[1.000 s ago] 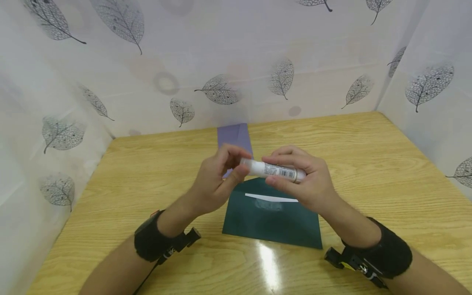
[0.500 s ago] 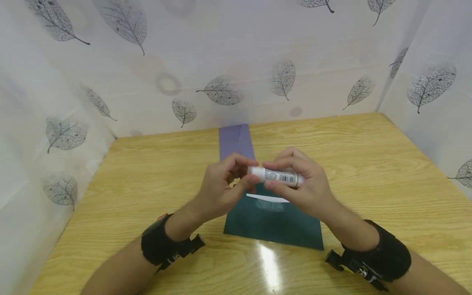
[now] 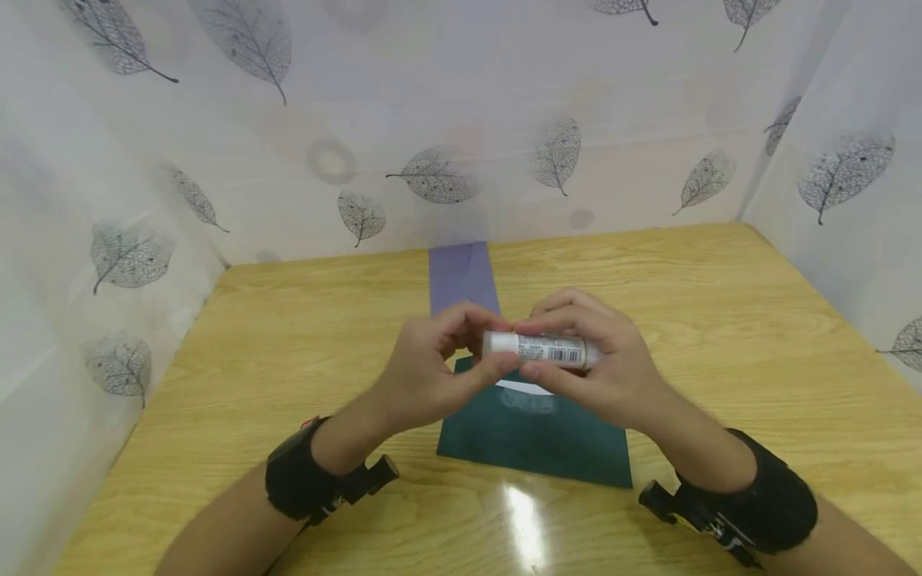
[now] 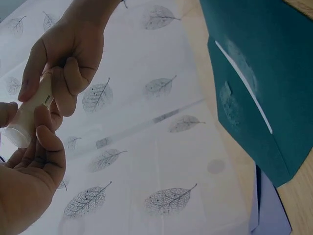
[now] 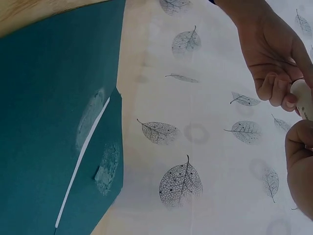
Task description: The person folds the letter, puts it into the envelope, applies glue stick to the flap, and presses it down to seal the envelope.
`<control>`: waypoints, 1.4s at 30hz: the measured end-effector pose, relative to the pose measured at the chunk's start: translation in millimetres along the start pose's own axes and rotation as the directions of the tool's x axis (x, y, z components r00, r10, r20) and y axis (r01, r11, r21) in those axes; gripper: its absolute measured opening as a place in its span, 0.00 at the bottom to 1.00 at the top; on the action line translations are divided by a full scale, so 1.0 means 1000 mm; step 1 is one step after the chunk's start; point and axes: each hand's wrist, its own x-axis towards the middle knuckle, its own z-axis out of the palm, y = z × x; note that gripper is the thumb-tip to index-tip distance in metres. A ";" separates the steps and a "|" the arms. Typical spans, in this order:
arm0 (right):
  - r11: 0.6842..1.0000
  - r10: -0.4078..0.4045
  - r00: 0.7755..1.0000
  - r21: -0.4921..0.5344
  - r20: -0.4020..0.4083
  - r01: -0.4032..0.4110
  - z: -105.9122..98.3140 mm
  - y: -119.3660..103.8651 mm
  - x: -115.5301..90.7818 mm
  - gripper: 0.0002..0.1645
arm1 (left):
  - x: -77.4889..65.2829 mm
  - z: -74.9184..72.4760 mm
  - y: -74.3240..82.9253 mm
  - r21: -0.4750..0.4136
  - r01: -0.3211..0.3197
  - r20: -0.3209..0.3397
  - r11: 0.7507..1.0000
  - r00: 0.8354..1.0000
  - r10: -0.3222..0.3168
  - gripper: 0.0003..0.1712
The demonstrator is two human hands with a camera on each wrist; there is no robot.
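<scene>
Both hands hold a white glue stick (image 3: pixel 551 350) level above the table in the head view. My left hand (image 3: pixel 428 368) grips its clear-capped end between thumb and fingers. The labelled body lies in my right hand (image 3: pixel 608 364), fingers on top and thumb below. Under the hands lies a dark green envelope (image 3: pixel 533 444), its flap raised away from me and a strip of white showing at the opening. Whitish glue smears (image 5: pixel 107 171) mark the flap and the envelope body in the right wrist view. The hands hide part of the flap in the head view.
A purple envelope (image 3: pixel 461 276) lies behind the green one, near the table's back edge. White curtains (image 3: pixel 288 160) with a leaf print stand at the back and both sides of the wooden table (image 3: pixel 720 320). Light glares off the table in front.
My left hand has moved slightly right and down, closer to the right hand. The cap end of the glue stick now sits nearer the label. Both envelopes lie where they were.
</scene>
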 end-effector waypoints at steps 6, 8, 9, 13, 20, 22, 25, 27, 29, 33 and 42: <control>0.992 0.030 0.998 -0.120 0.057 -0.023 -0.005 0.005 0.001 0.24 | 0.002 -0.010 0.000 0.094 0.070 -0.041 0.993 0.997 -0.067 0.12; 0.980 0.068 0.994 -0.193 0.081 -0.052 -0.009 0.008 0.003 0.30 | 0.004 -0.016 0.000 0.137 0.105 -0.077 0.985 0.993 -0.095 0.12; 0.970 0.091 0.992 -0.234 0.092 -0.067 -0.011 0.009 0.004 0.33 | 0.004 -0.020 0.000 0.161 0.124 -0.095 0.979 0.989 -0.110 0.11; 0.915 0.214 0.968 -0.375 0.134 -0.150 -0.017 0.016 0.006 0.41 | 0.007 -0.038 -0.008 0.314 0.172 -0.151 0.934 0.980 -0.129 0.11; 0.828 0.359 0.919 -0.509 0.163 -0.233 -0.022 0.031 0.004 0.27 | 0.010 -0.070 -0.037 0.600 0.197 -0.207 0.775 0.974 -0.087 0.11; 0.790 0.426 0.882 -0.559 0.204 -0.252 -0.024 0.034 0.002 0.27 | 0.009 -0.077 -0.045 0.643 0.241 -0.219 0.727 0.967 -0.127 0.11; 0.729 0.527 0.800 -0.637 0.287 -0.252 -0.026 0.038 -0.001 0.31 | 0.007 -0.085 -0.054 0.688 0.322 -0.238 0.651 0.947 -0.217 0.11; 0.700 0.580 0.740 -0.674 0.340 -0.239 -0.028 0.041 -0.002 0.33 | 0.006 -0.090 -0.059 0.712 0.373 -0.252 0.594 0.926 -0.280 0.12; 0.684 0.618 0.689 -0.691 0.379 -0.233 -0.029 0.043 -0.003 0.35 | 0.003 -0.095 -0.063 0.732 0.422 -0.271 0.535 0.900 -0.341 0.13; 0.682 0.648 0.629 -0.695 0.429 -0.228 -0.029 0.047 -0.005 0.35 | -0.002 -0.103 -0.072 0.758 0.510 -0.309 0.407 0.830 -0.465 0.15; 0.687 0.669 0.577 -0.687 0.469 -0.239 -0.027 0.048 -0.008 0.36 | -0.004 -0.115 -0.082 0.784 0.585 -0.308 0.209 0.658 -0.687 0.23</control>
